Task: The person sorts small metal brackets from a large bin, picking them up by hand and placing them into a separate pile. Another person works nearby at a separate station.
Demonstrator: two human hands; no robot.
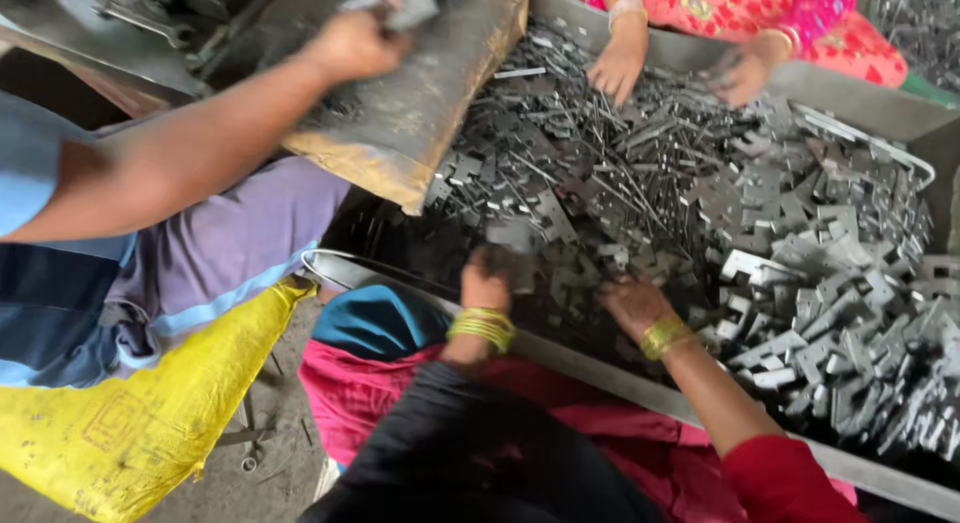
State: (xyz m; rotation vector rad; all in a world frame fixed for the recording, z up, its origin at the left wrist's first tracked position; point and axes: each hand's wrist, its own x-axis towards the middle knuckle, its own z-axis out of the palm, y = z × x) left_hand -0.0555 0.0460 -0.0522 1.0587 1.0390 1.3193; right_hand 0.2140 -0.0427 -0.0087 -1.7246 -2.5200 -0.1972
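A big shallow metal tray (600, 368) holds a heap of small flat grey metal pieces (640, 193), some notched, some thin strips. My left hand (487, 279), with yellow-green bangles at the wrist, is at the tray's near edge with its fingers closed around a few dark pieces. My right hand (632, 301), also bangled, rests on the heap a little to the right. Its fingers curl down among the pieces, and blur hides whether it holds any.
Across the tray a person in pink and red has both hands (618, 65) in the heap. At the left, a person in a blue shirt reaches an arm (200, 143) over a worn slanted slab (420, 113). A yellow sack (140, 413) lies at the lower left.
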